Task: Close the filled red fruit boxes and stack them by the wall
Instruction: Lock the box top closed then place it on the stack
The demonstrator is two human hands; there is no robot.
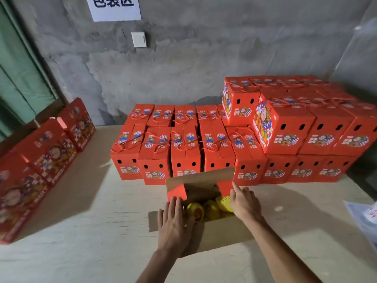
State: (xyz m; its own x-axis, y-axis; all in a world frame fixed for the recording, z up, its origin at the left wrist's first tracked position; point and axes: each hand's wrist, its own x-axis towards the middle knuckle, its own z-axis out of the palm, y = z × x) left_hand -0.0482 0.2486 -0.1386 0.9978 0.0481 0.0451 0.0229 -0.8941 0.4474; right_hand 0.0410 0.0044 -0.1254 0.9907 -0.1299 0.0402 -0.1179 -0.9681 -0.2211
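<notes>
An open red fruit box [201, 181] stands on the table right in front of me, its brown cardboard flaps spread and yellow fruit [206, 210] showing inside. My left hand [173, 219] lies flat with straight fingers on the box's left side flap. My right hand [244, 203] presses with straight fingers against the right side flap, beside a net-wrapped fruit. Behind the open box, closed red boxes [185, 152] with rope handles stand in rows by the grey wall. On the right they are stacked two high [285, 127].
Flattened red boxes [47, 152] lie in a pile along the table's left side. The table [91, 211] is pale wood. Printed papers [365, 217] lie at the right edge. A white sign [114, 7] and a wall switch [138, 39] hang on the concrete wall.
</notes>
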